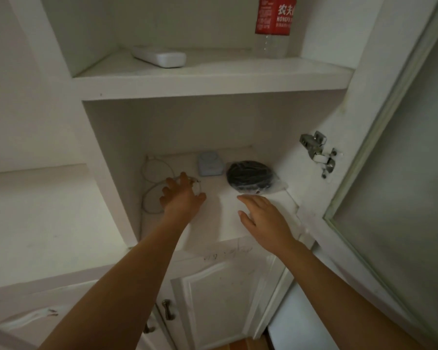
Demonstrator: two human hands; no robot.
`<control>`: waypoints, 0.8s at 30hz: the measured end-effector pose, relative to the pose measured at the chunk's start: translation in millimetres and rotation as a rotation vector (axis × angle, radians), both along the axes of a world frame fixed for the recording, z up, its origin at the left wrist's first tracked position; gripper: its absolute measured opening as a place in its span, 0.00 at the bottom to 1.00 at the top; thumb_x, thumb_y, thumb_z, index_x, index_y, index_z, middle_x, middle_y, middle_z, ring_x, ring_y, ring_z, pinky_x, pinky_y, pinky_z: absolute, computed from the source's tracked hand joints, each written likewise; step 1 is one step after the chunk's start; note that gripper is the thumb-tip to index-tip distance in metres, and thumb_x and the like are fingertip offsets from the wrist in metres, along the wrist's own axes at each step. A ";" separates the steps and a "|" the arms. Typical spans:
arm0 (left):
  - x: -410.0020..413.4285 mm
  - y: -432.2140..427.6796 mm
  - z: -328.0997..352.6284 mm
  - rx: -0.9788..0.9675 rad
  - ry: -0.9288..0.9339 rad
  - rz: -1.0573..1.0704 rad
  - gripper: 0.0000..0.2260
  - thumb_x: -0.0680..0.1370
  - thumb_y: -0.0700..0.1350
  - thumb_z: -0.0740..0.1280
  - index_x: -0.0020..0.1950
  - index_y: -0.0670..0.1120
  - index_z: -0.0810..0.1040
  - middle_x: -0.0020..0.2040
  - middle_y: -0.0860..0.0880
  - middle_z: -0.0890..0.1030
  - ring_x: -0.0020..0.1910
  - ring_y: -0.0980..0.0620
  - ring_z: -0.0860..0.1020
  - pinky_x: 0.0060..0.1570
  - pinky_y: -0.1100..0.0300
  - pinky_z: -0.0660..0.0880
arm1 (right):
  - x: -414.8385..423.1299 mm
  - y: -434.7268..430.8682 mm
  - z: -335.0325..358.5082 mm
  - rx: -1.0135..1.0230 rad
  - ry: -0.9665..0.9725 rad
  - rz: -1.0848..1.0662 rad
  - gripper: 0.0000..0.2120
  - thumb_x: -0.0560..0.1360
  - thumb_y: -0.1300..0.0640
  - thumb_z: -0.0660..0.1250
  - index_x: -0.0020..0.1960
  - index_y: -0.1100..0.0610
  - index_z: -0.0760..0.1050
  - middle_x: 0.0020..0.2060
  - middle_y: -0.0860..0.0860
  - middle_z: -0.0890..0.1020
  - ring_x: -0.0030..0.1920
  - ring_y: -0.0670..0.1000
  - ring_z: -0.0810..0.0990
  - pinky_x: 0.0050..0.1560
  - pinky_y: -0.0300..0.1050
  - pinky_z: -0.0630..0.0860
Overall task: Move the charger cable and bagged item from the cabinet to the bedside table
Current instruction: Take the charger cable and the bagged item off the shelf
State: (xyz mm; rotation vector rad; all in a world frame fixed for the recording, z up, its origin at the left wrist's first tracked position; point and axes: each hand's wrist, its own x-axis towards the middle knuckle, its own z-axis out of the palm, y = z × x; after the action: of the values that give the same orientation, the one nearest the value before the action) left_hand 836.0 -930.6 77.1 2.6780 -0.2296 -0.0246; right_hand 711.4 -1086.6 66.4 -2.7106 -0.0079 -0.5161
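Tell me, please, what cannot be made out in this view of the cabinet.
- Bottle: top cut off by the frame's upper edge.
- Bagged item: dark contents unidentifiable through plastic, dim.
- Charger cable: partly hidden by the left hand; grip unclear.
- Bedside table: outside the head view.

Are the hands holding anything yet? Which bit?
The right hand holds nothing, open just short of the bagged item. The left hand is at the charger cable near its plug end; whether it grips cannot be told.
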 end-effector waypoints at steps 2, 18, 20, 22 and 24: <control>4.3 -3.9 -4.5 0.000 0.006 0.024 0.35 0.72 0.57 0.66 0.72 0.46 0.54 0.72 0.36 0.57 0.66 0.36 0.62 0.62 0.45 0.64 | -1.7 -0.9 -3.2 -0.033 0.023 0.015 0.19 0.78 0.56 0.58 0.68 0.59 0.65 0.65 0.56 0.73 0.65 0.54 0.68 0.63 0.44 0.63; 12.0 -19.3 -13.6 -0.009 -0.174 0.043 0.25 0.67 0.43 0.69 0.60 0.38 0.65 0.60 0.37 0.69 0.54 0.36 0.70 0.52 0.47 0.69 | -4.9 -4.5 -19.6 -0.063 -0.029 0.005 0.19 0.77 0.56 0.61 0.66 0.59 0.69 0.59 0.56 0.78 0.59 0.54 0.75 0.54 0.46 0.73; 8.1 -19.3 -14.8 -0.015 -0.211 0.019 0.24 0.67 0.42 0.69 0.59 0.38 0.66 0.60 0.37 0.68 0.53 0.37 0.70 0.49 0.47 0.70 | -5.2 -4.3 -20.1 -0.056 -0.035 -0.001 0.18 0.76 0.56 0.61 0.66 0.59 0.69 0.59 0.57 0.78 0.59 0.55 0.75 0.55 0.47 0.72; 4.5 -18.0 -16.2 -0.049 -0.237 -0.009 0.23 0.66 0.41 0.69 0.59 0.39 0.66 0.61 0.37 0.68 0.54 0.37 0.69 0.48 0.46 0.71 | -4.3 -4.0 -20.0 -0.056 -0.029 -0.002 0.19 0.77 0.56 0.60 0.66 0.58 0.68 0.60 0.56 0.77 0.60 0.55 0.74 0.56 0.47 0.72; 1.7 -15.3 -15.3 -0.107 -0.259 -0.028 0.23 0.66 0.40 0.69 0.59 0.40 0.67 0.61 0.38 0.67 0.54 0.36 0.67 0.49 0.45 0.72 | -3.9 -4.0 -19.8 -0.060 -0.024 0.006 0.19 0.77 0.56 0.60 0.67 0.58 0.68 0.60 0.56 0.77 0.60 0.54 0.74 0.57 0.46 0.71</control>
State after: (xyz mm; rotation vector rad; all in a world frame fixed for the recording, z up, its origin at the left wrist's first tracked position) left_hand 837.8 -945.9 61.8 2.5660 -0.3388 0.3185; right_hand 707.5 -1090.6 46.7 -2.7619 -0.0386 -0.5548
